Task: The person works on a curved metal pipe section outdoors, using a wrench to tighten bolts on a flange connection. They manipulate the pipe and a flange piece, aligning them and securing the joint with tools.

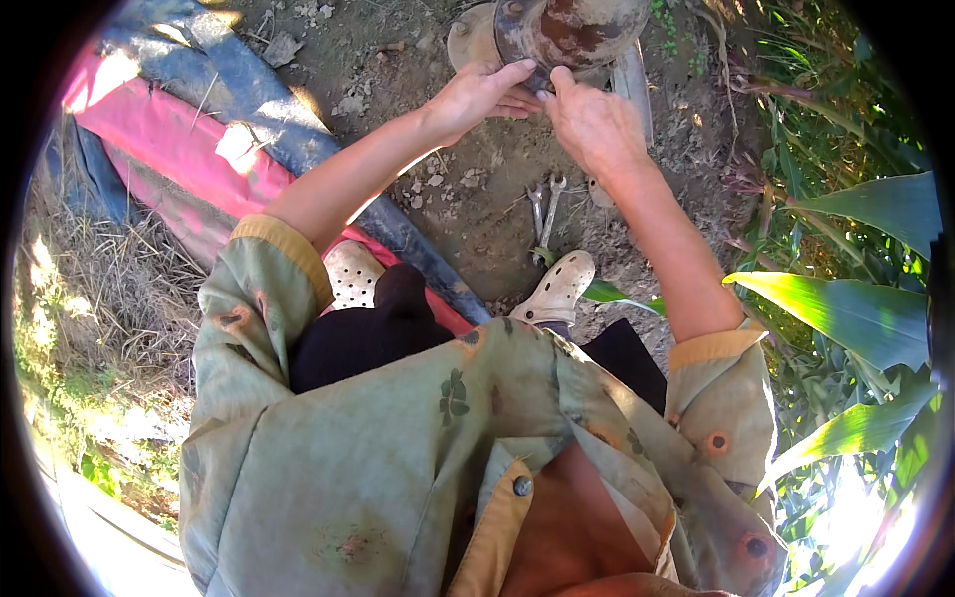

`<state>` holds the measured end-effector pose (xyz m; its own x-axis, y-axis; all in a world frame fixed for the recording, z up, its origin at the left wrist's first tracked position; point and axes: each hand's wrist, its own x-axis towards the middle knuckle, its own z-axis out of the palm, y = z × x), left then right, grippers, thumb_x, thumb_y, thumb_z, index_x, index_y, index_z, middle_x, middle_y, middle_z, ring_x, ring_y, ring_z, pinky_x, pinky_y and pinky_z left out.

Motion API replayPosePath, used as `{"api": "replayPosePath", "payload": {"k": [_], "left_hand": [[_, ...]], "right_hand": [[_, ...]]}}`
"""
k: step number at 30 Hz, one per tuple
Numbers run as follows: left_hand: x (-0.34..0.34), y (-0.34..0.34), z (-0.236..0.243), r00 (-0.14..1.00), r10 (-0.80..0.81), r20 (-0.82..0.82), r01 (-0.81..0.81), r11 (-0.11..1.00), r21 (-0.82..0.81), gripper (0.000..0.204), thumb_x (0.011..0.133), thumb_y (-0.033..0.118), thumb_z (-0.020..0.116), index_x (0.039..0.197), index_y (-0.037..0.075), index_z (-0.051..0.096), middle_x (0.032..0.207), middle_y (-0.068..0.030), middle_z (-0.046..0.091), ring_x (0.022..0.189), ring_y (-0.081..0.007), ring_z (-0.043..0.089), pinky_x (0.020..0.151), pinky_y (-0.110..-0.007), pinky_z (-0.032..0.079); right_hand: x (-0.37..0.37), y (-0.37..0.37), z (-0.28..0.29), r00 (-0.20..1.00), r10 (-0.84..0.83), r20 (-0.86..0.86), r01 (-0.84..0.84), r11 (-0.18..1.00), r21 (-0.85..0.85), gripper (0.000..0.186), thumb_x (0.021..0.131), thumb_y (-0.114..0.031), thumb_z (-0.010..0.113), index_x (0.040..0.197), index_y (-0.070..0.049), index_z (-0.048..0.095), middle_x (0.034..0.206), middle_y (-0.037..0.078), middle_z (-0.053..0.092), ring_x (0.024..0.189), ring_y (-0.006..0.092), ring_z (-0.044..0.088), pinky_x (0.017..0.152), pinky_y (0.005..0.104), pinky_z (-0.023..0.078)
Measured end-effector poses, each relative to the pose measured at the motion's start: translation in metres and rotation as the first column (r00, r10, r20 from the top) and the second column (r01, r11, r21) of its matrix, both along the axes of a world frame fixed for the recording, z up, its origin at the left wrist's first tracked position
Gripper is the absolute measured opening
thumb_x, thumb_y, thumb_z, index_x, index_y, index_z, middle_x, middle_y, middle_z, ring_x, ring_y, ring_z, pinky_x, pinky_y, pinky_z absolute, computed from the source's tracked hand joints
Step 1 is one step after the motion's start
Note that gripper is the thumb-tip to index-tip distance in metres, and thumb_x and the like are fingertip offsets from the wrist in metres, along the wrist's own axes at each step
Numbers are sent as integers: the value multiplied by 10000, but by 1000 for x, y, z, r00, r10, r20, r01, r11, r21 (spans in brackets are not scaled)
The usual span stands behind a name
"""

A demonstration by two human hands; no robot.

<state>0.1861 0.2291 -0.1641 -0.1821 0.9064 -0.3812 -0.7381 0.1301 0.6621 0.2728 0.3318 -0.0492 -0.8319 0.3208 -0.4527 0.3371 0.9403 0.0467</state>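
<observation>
At the top of the head view stands a rusty round metal fitting (587,35), cut off by the frame, with a dark metal flange (510,38) along its left side. My left hand (482,98) is at the flange's near edge, thumb on top and fingers curled below it. Right beside it, my right hand (600,127) is closed, its thumb and forefinger pinched at the same edge. Whatever small part lies between those right fingertips is hidden. Two wrenches (546,211) lie on the soil below my hands, close to my right shoe.
A blue hose (423,244) and a pink flat hose (189,139) run diagonally on the left. My light clogs (559,287) stand on bare soil. Leafy green plants (846,308) crowd the right side. A grey bar (632,90) stands beside the fitting; dry straw (109,289) covers the far left.
</observation>
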Motion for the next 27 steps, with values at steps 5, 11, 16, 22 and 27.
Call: {"api": "replayPosePath", "payload": {"k": [5,11,16,22,27], "left_hand": [[0,3,-1,1000,2,-25,-1,1000,15,470,932,355,476,1060,-88,562,999,-194,627,935,-228,618,893,-332,479],[5,3,-6,998,58,-28,-58,998,4,452,930,345,489,1055,-84,560,991,-180,627,934,-222,617,881,-338,488],[3,0,3,1000,16,-5,-16,1000,-25,510,936,399,458,1085,-81,543,1016,-186,616,929,-226,617,886,-338,487],[1,1,11,999,-28,34,31,996,-84,556,937,432,432,1084,-93,542,1016,-199,614,921,-237,620,861,-336,494],[6,0,3,992,3,-127,-11,998,-63,553,935,428,429,1033,-95,577,958,-187,638,853,-224,636,793,-320,512]], "right_hand": [[7,-8,-17,967,-233,-106,232,972,-23,300,910,-302,443,918,-12,519,765,228,636,749,396,630,667,485,493],[2,-20,-24,892,-430,-142,430,902,-34,345,914,-331,426,918,-11,554,796,236,637,768,395,631,698,481,492],[-4,-11,-4,967,-253,-9,253,967,34,352,915,-354,435,938,-20,543,841,214,647,785,381,637,694,459,497],[0,-11,-5,978,-208,18,206,976,73,348,916,-358,434,995,-24,487,843,205,648,787,376,639,691,462,495],[3,-12,-14,978,-200,-65,204,977,63,332,918,-338,425,969,-16,483,799,218,642,752,384,638,677,471,497]]}}
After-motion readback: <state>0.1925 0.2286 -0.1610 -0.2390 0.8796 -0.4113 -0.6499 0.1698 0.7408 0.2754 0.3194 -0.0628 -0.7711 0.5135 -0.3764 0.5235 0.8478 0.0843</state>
